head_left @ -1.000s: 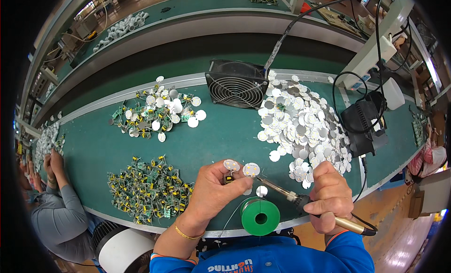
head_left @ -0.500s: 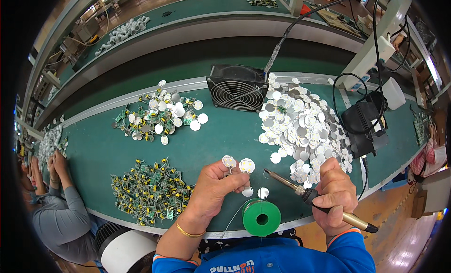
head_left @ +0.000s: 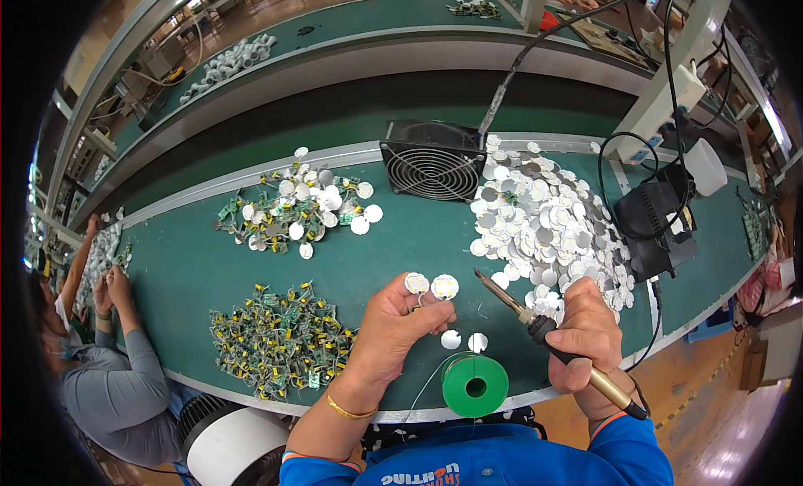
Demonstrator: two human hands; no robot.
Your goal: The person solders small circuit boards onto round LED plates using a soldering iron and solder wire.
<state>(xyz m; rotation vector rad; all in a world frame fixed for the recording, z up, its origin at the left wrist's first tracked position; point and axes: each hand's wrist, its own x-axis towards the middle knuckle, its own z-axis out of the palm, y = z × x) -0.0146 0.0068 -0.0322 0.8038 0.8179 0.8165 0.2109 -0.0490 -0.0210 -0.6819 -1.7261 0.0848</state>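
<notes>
My left hand (head_left: 397, 325) pinches two round white LED boards, the larger board (head_left: 446, 287) beside the smaller board (head_left: 416, 283), faces up with yellow chips showing. What lies beneath them in the fingers is mostly hidden. My right hand (head_left: 585, 335) is closed around a soldering iron (head_left: 609, 387); its bare tip is just right of the boards, apart from them. Below the left fingertips lie two loose white discs, one disc (head_left: 451, 340) left of the other disc (head_left: 478, 343). A green spool (head_left: 454, 387) of solder wire stands at the table's near edge.
Small circuit boards (head_left: 276, 340) are heaped left of my left hand. Behind them is a pile of discs with boards (head_left: 301, 203). A black fan (head_left: 433, 170) stands before a heap of white discs (head_left: 548, 222). Right sits a black iron holder (head_left: 652, 231). A co-worker (head_left: 125, 386) works at left.
The soldering iron's tip has moved away from me, and my right hand has turned slightly. My left hand still holds the boards. The whole view has shifted a little; at left, another arm now reaches up.
</notes>
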